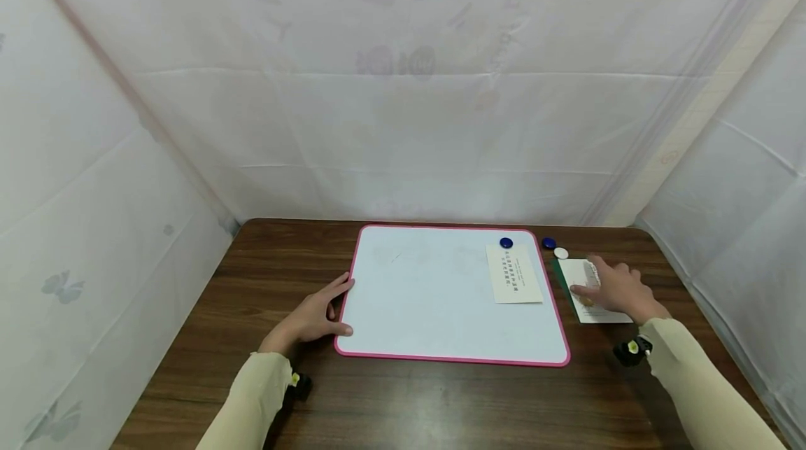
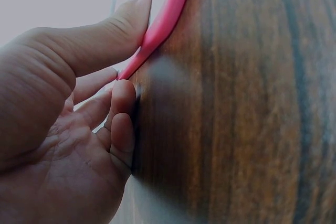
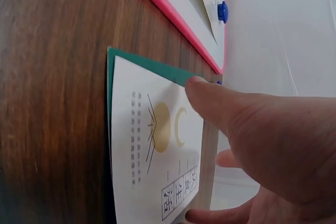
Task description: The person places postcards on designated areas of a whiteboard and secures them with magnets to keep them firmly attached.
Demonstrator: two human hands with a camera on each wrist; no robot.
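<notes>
A whiteboard [image 1: 428,296] with a pink frame lies on the table. My left hand [image 1: 313,317] rests at its left edge, the thumb on the pink rim [image 2: 167,17] and the index finger stretched along the side. My right hand [image 1: 620,289] is spread over a white printed card [image 1: 607,317], which lies on a green card [image 1: 564,289]. In the right wrist view the thumb tip [image 3: 197,81] is right at the card's edge, and the fingers reach toward its far side. A cream printed card [image 1: 513,275] lies on the whiteboard below a blue magnet [image 1: 506,243].
Beside the whiteboard's upper right corner lie another blue magnet [image 1: 549,243] and a white magnet [image 1: 561,253]. The brown wooden table [image 1: 403,401] is bounded by white sheeting [image 1: 403,142] at the back and both sides.
</notes>
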